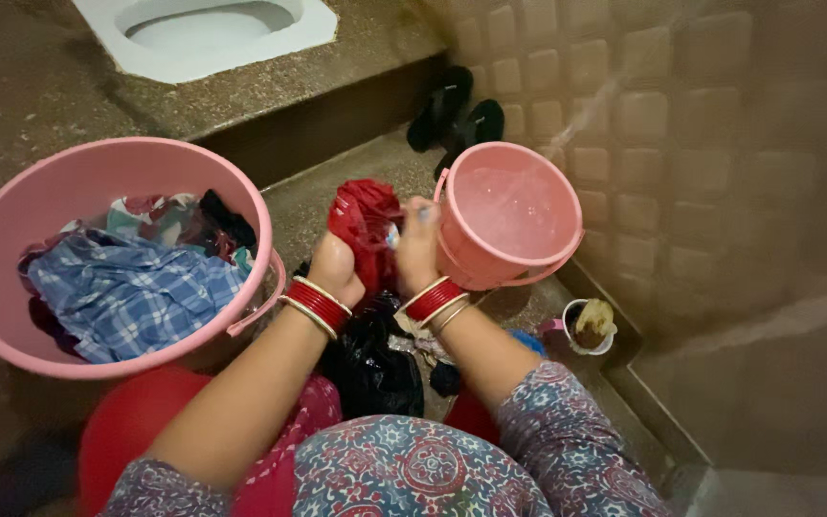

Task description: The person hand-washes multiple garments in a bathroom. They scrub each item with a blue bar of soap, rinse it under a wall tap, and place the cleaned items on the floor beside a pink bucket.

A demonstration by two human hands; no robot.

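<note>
Left hand (335, 266) clenched tight around a bunched red cloth (364, 225), gripping its lower left side, knuckles up, red bangles (318, 304) stacked at the wrist. Right hand (417, 251) closed on the same cloth from the right, fingers curled in, more red bangles (435, 299) on that wrist too. Both fists close together, nearly touching, with the cloth squeezed between and rising above them in a wet crumpled knot. Cloth held above the floor, just left of a small pink bucket (490, 266) holding water, right hand's back touching or almost touching the bucket's wall; hard to say which. Under the hands, a heap of dark wet clothing (373, 369) on the floor. To the left, a large pink tub (11, 215) loaded with laundry, a blue checked shirt (131, 292) on top. Near the right wall, a small white cup (590, 325) with something brownish inside. Further back, black sandals (457, 120) by the tiled wall, and a white squat toilet pan (212, 33) on the raised step
</note>
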